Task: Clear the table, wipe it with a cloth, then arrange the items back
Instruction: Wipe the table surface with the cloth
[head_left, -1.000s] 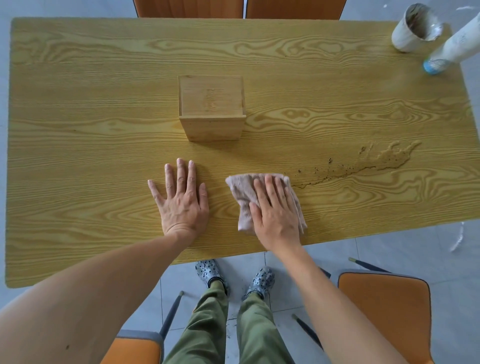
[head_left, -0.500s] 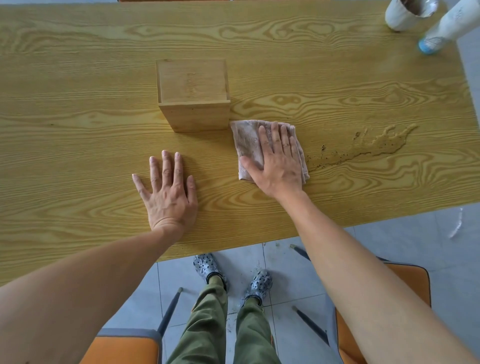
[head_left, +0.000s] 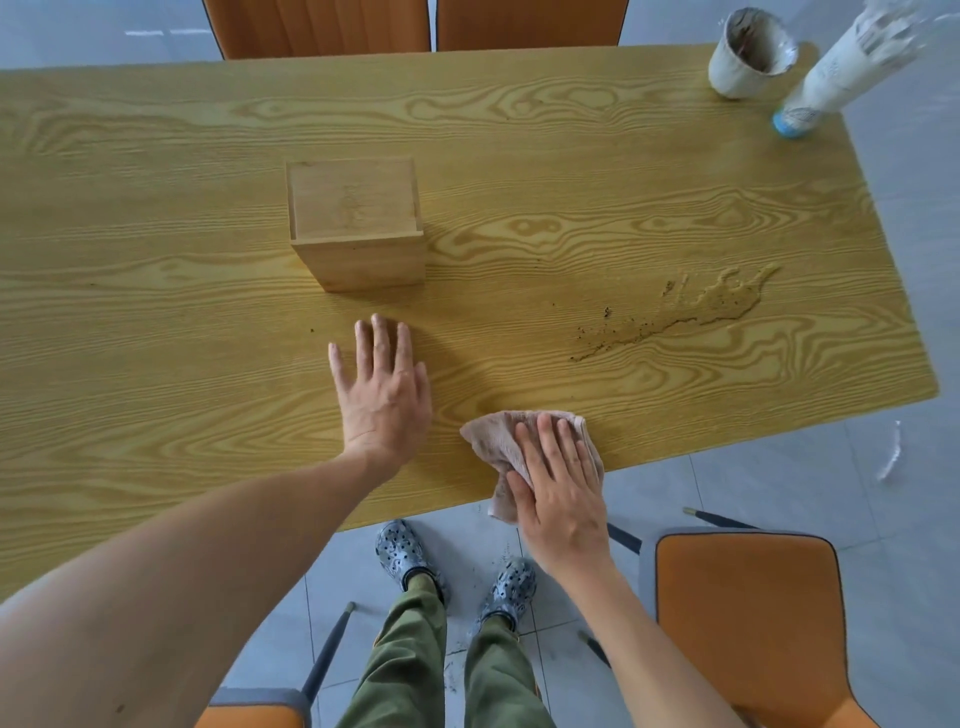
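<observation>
My right hand presses a pinkish cloth flat at the near edge of the wooden table; part of the cloth hangs over the edge. Left of it, my left hand lies flat on the tabletop with its fingers spread, holding nothing. A closed wooden box stands just beyond my left hand. A brown gritty spill streaks the table to the right of the cloth. At the far right corner stand a dirty white cup and a white bottle with a blue end.
Orange chairs stand at the near right, at the near left and two behind the table's far edge. Dark crumbs dot the grey tile floor by my feet.
My right hand has dragged the cloth from beside the box back to the near table edge. My left hand has stayed flat on the table.
</observation>
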